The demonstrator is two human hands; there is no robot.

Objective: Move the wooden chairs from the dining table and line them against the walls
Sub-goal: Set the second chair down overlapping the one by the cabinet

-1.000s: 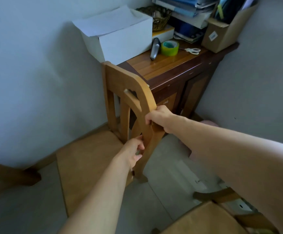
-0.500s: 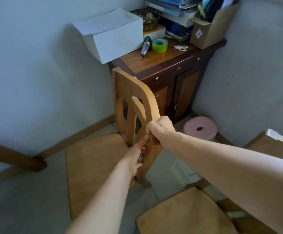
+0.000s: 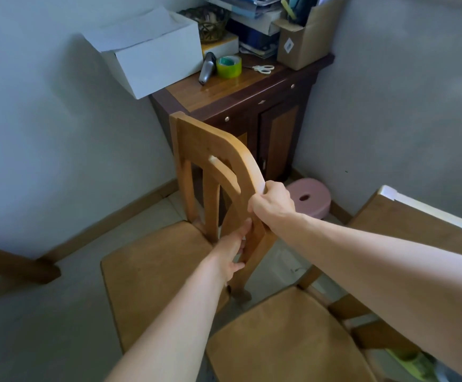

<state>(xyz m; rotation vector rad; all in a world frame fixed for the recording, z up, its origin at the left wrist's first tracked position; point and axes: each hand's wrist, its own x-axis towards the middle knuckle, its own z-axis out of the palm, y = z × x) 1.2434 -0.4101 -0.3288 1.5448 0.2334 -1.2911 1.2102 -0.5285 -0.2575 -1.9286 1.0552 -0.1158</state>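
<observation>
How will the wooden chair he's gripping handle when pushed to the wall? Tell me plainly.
The wooden chair looks rigid, solid timber, so it should move as one piece. With both the left hand and right hand high on its backrest, it may tip rather than slide. It probably scrapes on the tiled floor.

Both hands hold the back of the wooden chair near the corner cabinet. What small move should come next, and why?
Probably ease the chair sideways toward the left wall and set it down. The right hand grips the top rail and the left hand the back post, so it is well held. Bare floor still shows between the seat and the baseboard, and the cabinet stands close behind.
</observation>
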